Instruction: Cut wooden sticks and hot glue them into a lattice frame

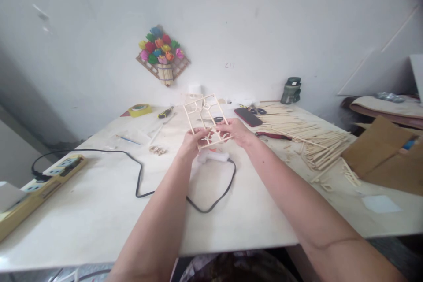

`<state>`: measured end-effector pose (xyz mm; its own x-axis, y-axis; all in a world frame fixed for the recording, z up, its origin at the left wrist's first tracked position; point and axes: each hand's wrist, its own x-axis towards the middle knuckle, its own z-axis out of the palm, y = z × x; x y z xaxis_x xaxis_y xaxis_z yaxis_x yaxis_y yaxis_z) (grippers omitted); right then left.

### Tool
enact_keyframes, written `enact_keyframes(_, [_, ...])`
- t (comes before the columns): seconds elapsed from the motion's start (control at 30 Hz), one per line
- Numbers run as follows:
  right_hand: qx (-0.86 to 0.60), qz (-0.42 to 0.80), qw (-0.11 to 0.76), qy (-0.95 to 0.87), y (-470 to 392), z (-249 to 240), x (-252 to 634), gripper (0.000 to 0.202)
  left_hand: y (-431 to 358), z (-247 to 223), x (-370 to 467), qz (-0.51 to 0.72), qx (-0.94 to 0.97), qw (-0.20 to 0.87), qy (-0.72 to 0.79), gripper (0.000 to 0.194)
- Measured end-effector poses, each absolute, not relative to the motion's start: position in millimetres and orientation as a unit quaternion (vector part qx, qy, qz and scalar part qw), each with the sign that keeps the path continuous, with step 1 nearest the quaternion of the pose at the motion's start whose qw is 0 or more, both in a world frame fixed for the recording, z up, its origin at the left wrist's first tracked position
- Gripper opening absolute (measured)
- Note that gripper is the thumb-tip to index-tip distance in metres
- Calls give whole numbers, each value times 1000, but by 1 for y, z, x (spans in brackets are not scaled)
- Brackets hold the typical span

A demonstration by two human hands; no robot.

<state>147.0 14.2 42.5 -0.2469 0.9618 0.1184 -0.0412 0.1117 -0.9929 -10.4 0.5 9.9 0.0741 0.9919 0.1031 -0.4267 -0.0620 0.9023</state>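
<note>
Both my hands hold a small lattice frame (216, 102) made of thin pale wooden sticks, raised and tilted above the table. My left hand (195, 140) grips its lower left side, and my right hand (234, 131) its lower right side. The fingers of both hands meet near inner sticks in the frame's lower part; exactly what the fingertips press is too small to make out. Just below the hands, a white glue gun (214, 155) lies on the table with its black cord (211, 209) looping toward the left.
Many loose wooden sticks (307, 136) spread across the right, beside a cardboard box (380, 154). Red-handled pliers (274, 135), a dark phone (248, 117) and a green bottle (291, 91) stand or lie behind. Leftward are yellow tape (139, 110), a cutter (165, 112), wood bits (157, 150) and a power strip (49, 185).
</note>
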Motion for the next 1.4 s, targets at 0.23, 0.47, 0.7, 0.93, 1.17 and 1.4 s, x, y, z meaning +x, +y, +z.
enact_keyframes(0.23, [-412, 525, 472, -576, 11, 43, 146, 22, 1, 10, -9, 597, 428, 592, 332, 27])
enact_keyframes(0.47, [-400, 528, 473, -582, 13, 38, 145, 25, 1, 9, -9, 587, 445, 590, 332, 27])
enact_keyframes(0.7, [-411, 532, 468, -574, 14, 37, 146, 22, 2, 8, -10, 579, 445, 601, 326, 24])
enact_keyframes(0.93, [-406, 523, 478, -577, 12, 37, 143, 20, 2, 7, -10, 582, 446, 596, 326, 23])
enact_keyframes(1.17, [-410, 512, 487, -577, 10, 38, 142, 20, 1, 8, -9, 578, 444, 599, 332, 24])
enact_keyframes(1.4, [-402, 520, 486, -577, 9, 38, 142, 22, 1, 9, -8, 572, 446, 596, 345, 25])
